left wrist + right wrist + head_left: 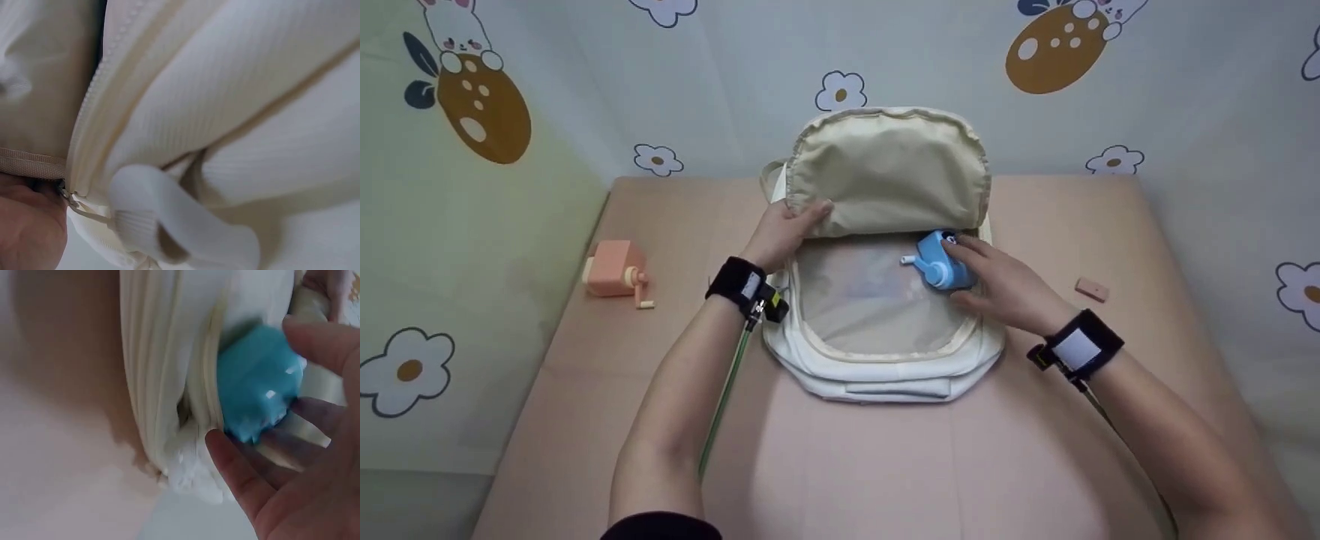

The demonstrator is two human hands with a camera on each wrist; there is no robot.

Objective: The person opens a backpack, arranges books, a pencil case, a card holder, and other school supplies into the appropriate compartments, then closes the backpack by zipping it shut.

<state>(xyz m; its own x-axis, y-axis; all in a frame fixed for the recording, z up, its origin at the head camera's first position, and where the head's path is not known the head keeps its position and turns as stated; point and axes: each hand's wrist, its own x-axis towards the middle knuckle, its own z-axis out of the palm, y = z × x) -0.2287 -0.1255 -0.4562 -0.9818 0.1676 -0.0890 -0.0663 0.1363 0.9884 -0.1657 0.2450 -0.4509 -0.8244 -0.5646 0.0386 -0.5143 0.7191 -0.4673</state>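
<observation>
A white backpack [885, 367] lies on the table with its front flap [889, 169] raised, showing the lining. My left hand [784, 232] grips the flap's left edge, thumb over the lining; in the left wrist view part of this hand [28, 225] shows beside the zipper [84, 121]. A blue crank pencil sharpener [941, 262] lies inside the opening at its right side, white-tipped handle pointing left. My right hand [1012, 289] is at its right side, fingertips by its top. The right wrist view shows the spread fingers [236, 467] around the sharpener [259, 382].
An orange crank pencil sharpener [615, 268] stands on the table at the left. A small pink block [1091, 289] lies at the right, beyond my right wrist. Behind the table hangs a patterned white curtain [750, 82].
</observation>
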